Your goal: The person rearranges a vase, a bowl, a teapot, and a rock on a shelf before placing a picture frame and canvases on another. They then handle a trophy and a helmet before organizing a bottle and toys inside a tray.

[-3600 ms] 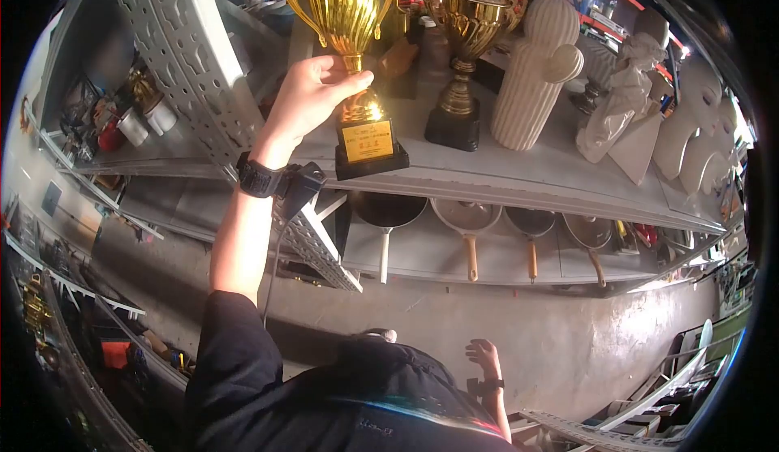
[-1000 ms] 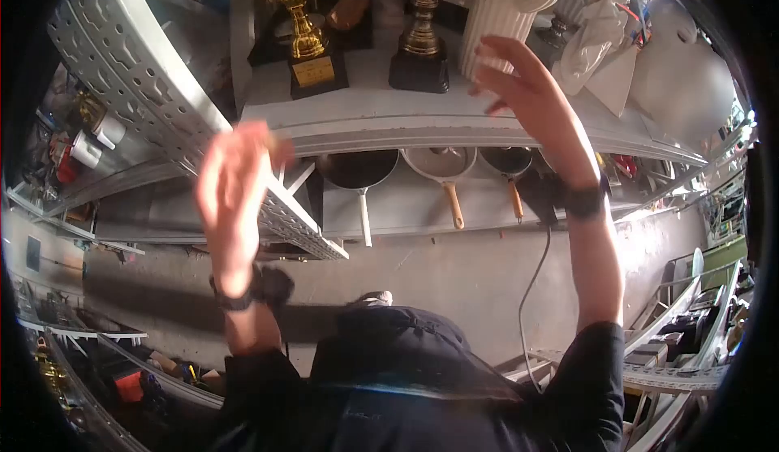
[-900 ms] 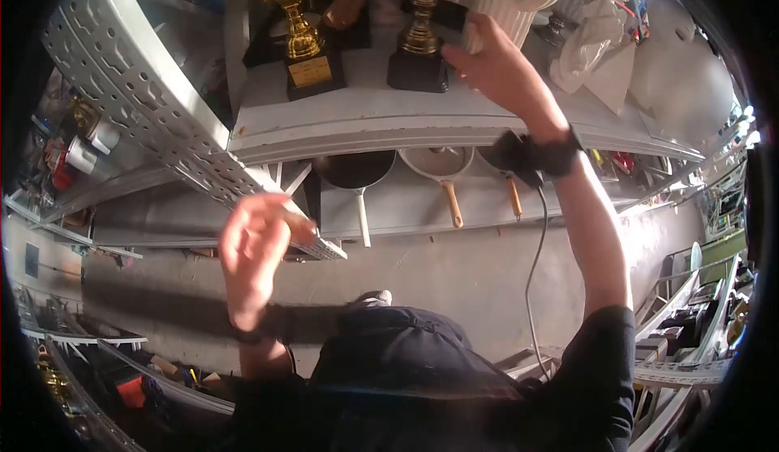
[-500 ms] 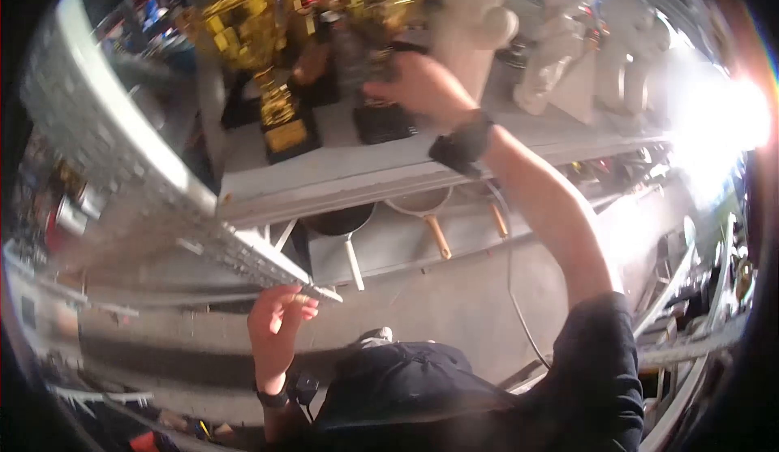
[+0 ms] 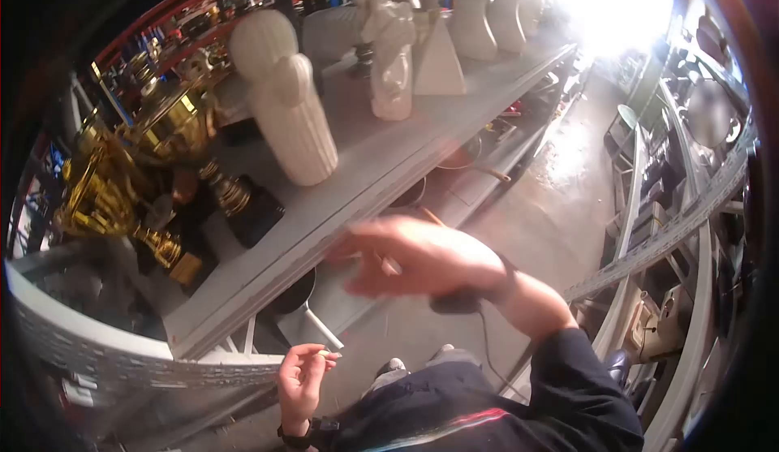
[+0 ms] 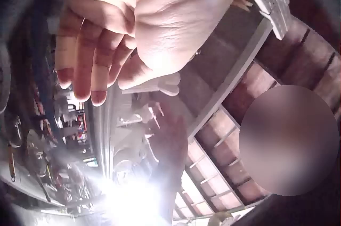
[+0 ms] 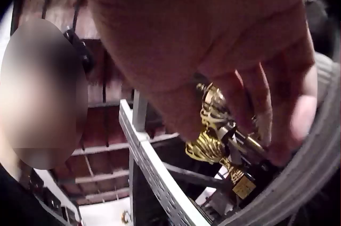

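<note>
In the head view the right hand [image 5: 414, 259], blurred, hangs in front of the shelf edge with its fingers loosely bent and nothing held. The left hand [image 5: 302, 383] is low by the shelf's corner, fingers loosely curled and empty; the left wrist view shows its relaxed fingers [image 6: 98, 71]. A gold trophy [image 5: 105, 200] and a darker-based trophy [image 5: 231, 192] stand on the shelf [image 5: 349, 184] at the left. Beside them is a white ribbed cactus-shaped piece [image 5: 288, 111]. Past the right hand [image 7: 213, 39], the right wrist view shows the gold trophy [image 7: 208, 149].
A white figurine [image 5: 392, 71], a white pyramid shape [image 5: 439, 62] and pale busts [image 5: 473, 14] stand farther along the shelf. A pan with a pale handle [image 5: 323, 329] sits on the level below. A perforated metal upright [image 5: 146, 371] is at lower left; more racks [image 5: 629, 241] line the right.
The head view has swung right, so the trophies now appear farther left. The right hand has moved away from the darker trophy to below the shelf edge. The left hand has stayed low and empty.
</note>
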The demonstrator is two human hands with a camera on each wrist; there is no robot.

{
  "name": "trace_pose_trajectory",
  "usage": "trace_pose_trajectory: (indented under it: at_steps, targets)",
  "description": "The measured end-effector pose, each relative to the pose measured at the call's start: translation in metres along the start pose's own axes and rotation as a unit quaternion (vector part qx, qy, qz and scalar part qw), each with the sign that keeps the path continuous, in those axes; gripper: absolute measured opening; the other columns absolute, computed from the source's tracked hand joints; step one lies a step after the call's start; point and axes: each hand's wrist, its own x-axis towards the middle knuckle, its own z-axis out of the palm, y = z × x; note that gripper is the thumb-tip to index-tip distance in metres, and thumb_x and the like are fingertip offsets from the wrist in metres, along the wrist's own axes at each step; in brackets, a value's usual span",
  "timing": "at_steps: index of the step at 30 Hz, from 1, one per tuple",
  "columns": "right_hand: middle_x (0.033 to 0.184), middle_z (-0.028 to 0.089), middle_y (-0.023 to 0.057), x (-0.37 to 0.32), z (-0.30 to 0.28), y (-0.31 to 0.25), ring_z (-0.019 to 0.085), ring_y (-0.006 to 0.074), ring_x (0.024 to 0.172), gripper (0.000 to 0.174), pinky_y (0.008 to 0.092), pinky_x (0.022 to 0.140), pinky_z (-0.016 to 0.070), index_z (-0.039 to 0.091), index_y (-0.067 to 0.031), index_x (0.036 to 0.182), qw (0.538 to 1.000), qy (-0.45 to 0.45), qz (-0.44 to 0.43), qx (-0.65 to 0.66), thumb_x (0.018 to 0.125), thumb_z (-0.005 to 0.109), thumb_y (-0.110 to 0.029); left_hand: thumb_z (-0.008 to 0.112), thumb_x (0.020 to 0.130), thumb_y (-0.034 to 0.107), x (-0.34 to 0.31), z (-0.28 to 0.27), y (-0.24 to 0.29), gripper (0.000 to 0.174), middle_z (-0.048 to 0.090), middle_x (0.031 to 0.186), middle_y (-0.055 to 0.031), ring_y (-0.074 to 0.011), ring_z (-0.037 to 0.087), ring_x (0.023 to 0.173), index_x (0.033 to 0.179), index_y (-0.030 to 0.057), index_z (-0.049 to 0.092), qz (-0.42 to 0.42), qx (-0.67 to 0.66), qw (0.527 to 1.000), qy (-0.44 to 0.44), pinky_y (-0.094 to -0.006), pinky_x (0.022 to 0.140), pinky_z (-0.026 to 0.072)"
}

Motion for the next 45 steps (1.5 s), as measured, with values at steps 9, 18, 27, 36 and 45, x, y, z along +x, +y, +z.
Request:
trace_pose_trajectory:
  at_steps: [9,18,27,36,45]
  targets:
    - [0.098,0.070,0.0153,-0.256,0.023,0.190,0.068,0.0303,0.087,0.036,0.0373,0.078,0.0540,0.061,-0.0049,0.114,0.947,0.141,0.278,0.077,0.090,0.066,-0.031,0.058,0.096,0.010,0.067,0.104,0.019,0.016,0.070,0.093,-0.0115,-0.0150,0.066,0.084,0.108,-0.0003,0.059,0.016,0.063,0.993,-0.102,-0.0281,0.077,0.0532]
    - [0.101,0.071,0.0168,-0.412,-0.035,0.234,0.069,0.0299,0.094,0.042,0.0365,0.083,0.0533,0.061,-0.0032,0.114,0.861,0.184,0.473,0.047,0.091,0.063,-0.039,0.060,0.094,0.010,0.124,0.319,0.023,0.026,0.071,0.094,-0.0107,-0.0148,0.066,0.084,0.118,0.0014,0.055,-0.001,0.063,0.972,-0.228,-0.0293,0.079,0.0531]
    - [0.108,0.069,0.0192,-0.482,-0.122,0.270,0.068,0.0312,0.096,0.044,0.0372,0.084,0.0535,0.059,-0.0017,0.118,0.838,0.269,0.468,0.080,0.092,0.062,-0.037,0.059,0.093,0.010,0.174,0.450,0.037,0.024,0.071,0.093,-0.0111,-0.0150,0.067,0.083,0.116,0.0021,0.058,0.048,0.078,0.960,-0.265,-0.0291,0.078,0.0526]
    - [0.109,0.068,0.0189,-0.504,-0.225,0.317,0.067,0.0293,0.100,0.043,0.0371,0.087,0.0524,0.058,-0.0014,0.120,0.851,0.271,0.443,0.077,0.093,0.062,-0.035,0.060,0.094,0.011,0.264,0.563,0.015,0.020,0.071,0.086,-0.0085,-0.0146,0.067,0.081,0.112,0.0025,0.059,0.038,0.048,0.958,-0.281,-0.0288,0.076,0.0538]
    - [0.111,0.067,0.0179,-0.515,-0.375,0.414,0.066,0.0310,0.102,0.042,0.0370,0.088,0.0512,0.058,-0.0013,0.121,0.822,0.264,0.502,0.048,0.095,0.059,-0.035,0.059,0.095,0.013,0.382,0.698,0.011,0.016,0.066,0.075,-0.0034,-0.0096,0.064,0.072,0.107,0.0033,0.063,0.050,0.034,0.950,-0.305,-0.0255,0.068,0.0506]
